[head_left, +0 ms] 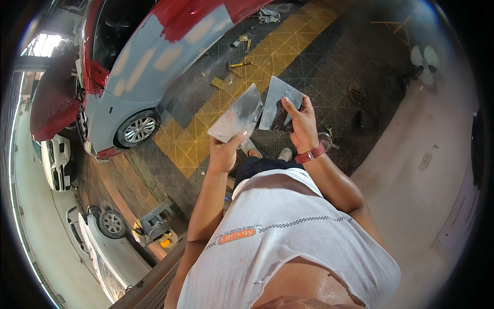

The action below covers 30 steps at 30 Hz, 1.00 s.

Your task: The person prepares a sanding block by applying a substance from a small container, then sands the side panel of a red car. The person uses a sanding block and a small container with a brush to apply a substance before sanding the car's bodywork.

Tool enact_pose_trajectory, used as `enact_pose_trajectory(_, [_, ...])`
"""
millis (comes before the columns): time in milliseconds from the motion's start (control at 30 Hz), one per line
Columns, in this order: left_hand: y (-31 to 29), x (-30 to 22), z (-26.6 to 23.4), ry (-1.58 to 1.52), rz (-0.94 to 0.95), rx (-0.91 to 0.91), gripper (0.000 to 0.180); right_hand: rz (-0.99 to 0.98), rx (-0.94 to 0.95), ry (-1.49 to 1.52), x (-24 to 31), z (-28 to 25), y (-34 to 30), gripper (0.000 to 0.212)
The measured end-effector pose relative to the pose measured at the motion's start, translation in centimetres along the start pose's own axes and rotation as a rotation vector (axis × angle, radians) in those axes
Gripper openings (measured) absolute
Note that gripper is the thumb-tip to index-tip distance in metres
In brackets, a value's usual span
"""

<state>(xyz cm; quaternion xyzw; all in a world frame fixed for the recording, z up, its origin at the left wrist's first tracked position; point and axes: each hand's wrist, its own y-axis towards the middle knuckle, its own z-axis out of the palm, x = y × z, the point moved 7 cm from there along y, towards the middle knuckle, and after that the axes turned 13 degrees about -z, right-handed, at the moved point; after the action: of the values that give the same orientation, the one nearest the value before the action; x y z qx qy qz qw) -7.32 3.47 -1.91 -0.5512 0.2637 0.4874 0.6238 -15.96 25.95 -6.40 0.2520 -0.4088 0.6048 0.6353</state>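
Note:
My left hand grips a flat, thin grey plate by its lower edge, thumb on top. Pale smears cover much of this plate. A second thin grey plate, dark and blotched on its lower part, is in my right hand, pinched under the thumb along its right side. Both plates are held up in front of me, tilted, with a narrow gap between them. What the plates are made of, I cannot tell. A red watch is strapped round my right wrist.
A red car with grey-primed panels stands at the left front. Gridded floor tiles carry a yellow block, a yellow-handled tool and scraps. A white fan is at the far right; a grey stand lies left.

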Motion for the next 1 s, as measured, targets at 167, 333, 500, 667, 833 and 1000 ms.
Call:
enact_pose_trajectory(167, [-1.3,-2.0,2.9,0.338,0.170,0.034,0.058,0.036,0.041,0.022,0.2,0.9,-0.4,0.030])
enact_pose_trajectory(333, [-2.1,-2.0,4.4,0.608,0.170,0.001,0.050,0.054,0.193,-0.096,0.6,2.6,-1.0,0.036])
enact_pose_trajectory(500, [-2.5,-1.5,3.2,0.679,0.057,0.026,0.050,-0.045,0.304,-0.246,1.0,3.4,-0.6,0.038])
enact_pose_trajectory(667, [-4.0,-4.4,5.0,0.741,0.245,0.132,0.067,-0.364,0.568,-0.513,4.6,5.2,-0.4,0.053])
enact_pose_trajectory(833, [-4.5,-6.3,6.1,0.913,0.464,0.132,0.070,-0.138,0.430,-0.372,6.5,5.4,3.5,0.079])
enact_pose_trajectory(1000, [-4.6,-5.9,5.6,0.914,0.273,0.144,0.076,-0.222,0.484,-0.673,6.1,5.9,3.5,0.095])
